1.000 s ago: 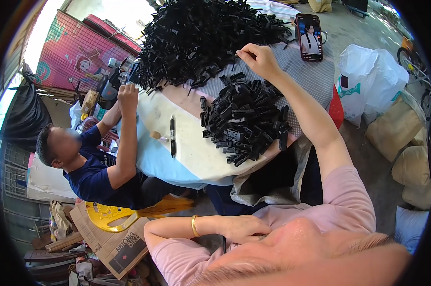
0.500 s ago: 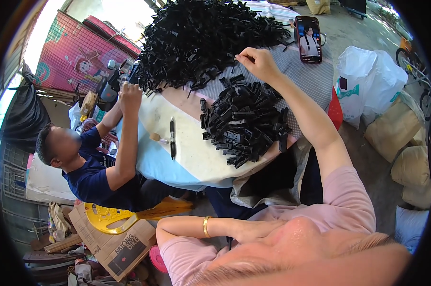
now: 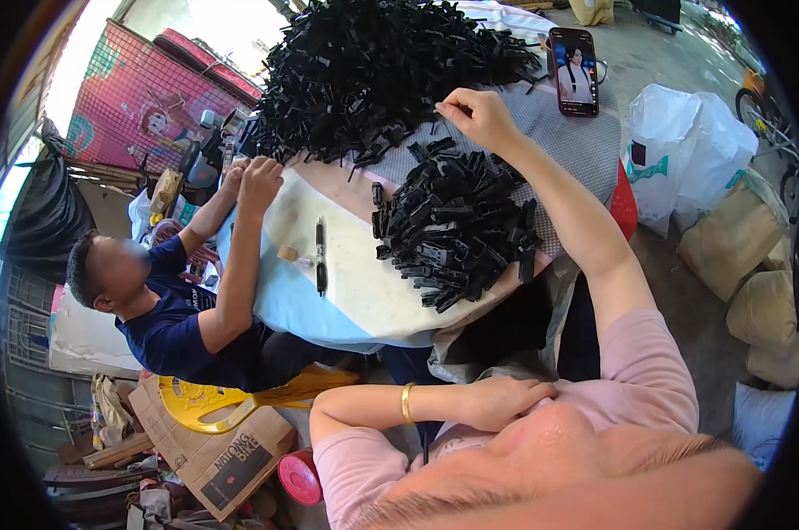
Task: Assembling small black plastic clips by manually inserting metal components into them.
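My right hand [image 3: 479, 119] hovers at the front edge of a big heap of black plastic pieces [image 3: 355, 75], its thumb and fingertips closed together. Whatever they might pinch is too small to make out. Below that arm lies a smaller pile of black clip-like pieces [image 3: 452, 225]. My left hand [image 3: 503, 399] rests at the neck of my pink shirt [image 3: 638, 358], fingers loosely stretched across, with no object visible in it. A gold bracelet [image 3: 406, 403] circles that wrist.
A phone [image 3: 576, 72] playing a video stands at the table's far right. A black pen [image 3: 321, 256] and a small tan roll [image 3: 287, 253] lie on the patterned tablecloth [image 3: 355, 309]. At left, a co-worker [image 3: 178, 300] sits with both hands raised at the table edge. White bags [image 3: 673, 159] stand right.
My left hand has slid right and up along my neck, its fingers bending a little. The co-worker's hands have shifted right. My right hand has barely moved.
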The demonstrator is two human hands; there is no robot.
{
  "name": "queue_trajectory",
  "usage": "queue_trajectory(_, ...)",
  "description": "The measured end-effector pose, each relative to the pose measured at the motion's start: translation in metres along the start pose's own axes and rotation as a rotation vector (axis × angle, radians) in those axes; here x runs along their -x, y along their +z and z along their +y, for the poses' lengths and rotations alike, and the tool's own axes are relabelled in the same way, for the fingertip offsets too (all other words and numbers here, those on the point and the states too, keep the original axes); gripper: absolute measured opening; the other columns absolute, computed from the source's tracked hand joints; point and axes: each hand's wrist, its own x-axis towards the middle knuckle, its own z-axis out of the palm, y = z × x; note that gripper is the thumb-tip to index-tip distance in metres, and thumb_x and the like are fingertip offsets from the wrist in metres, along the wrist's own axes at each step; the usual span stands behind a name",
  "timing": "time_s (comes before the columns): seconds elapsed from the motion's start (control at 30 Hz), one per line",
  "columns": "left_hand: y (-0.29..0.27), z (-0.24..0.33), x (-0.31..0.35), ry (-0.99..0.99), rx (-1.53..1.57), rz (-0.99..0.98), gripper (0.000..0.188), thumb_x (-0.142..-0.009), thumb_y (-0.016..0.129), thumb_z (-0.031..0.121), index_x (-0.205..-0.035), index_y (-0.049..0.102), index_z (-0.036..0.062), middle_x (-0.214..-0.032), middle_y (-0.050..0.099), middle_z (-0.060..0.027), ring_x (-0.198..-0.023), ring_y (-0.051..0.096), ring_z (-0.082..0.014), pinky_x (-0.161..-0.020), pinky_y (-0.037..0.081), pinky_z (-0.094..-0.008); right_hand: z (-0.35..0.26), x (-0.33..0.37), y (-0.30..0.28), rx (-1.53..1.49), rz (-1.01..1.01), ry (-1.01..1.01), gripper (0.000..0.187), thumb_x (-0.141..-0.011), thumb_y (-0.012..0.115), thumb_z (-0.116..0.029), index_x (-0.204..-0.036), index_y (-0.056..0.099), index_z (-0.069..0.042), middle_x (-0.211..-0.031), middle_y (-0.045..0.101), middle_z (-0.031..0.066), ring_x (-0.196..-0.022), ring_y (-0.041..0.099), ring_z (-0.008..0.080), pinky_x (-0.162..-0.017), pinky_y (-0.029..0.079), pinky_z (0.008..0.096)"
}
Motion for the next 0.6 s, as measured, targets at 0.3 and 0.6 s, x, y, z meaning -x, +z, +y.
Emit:
queue_trajectory(0.3, 0.003, -0.006, 0.000, 0.236, -0.350, 0.368, 0.019, -0.076, 0.050, 0.013, -0.089, 0.047, 0.0005, -0.067, 0.048, -0.0109, -0.061, 0.055, -0.0261, -0.054, 0.046, -0.0345, 0.004, -0.005, 0.000, -0.035, 0.016, -0.009, 0.019, -0.080, 0.062, -0.021, -0.075, 0.063, -0.002, -0.058, 0.059, 0.0081, -0.046, 0.053, 0.0158, -0.045, 0.039, 0.0254)
queue_trajectory(0.6, -0.058, 0.002, 0.030, 0.270, -0.328, 0.295, 0.031, -0.068, 0.053, 0.002, -0.098, 0.050, -0.0019, -0.077, 0.051, -0.0106, -0.069, 0.055, -0.0271, -0.059, 0.047, -0.0338, 0.002, 0.000, -0.001, -0.031, 0.031, -0.024, 0.019, -0.079, 0.063, -0.021, -0.075, 0.063, -0.003, -0.057, 0.058, 0.0080, -0.046, 0.053, 0.0154, -0.045, 0.039, 0.0248)
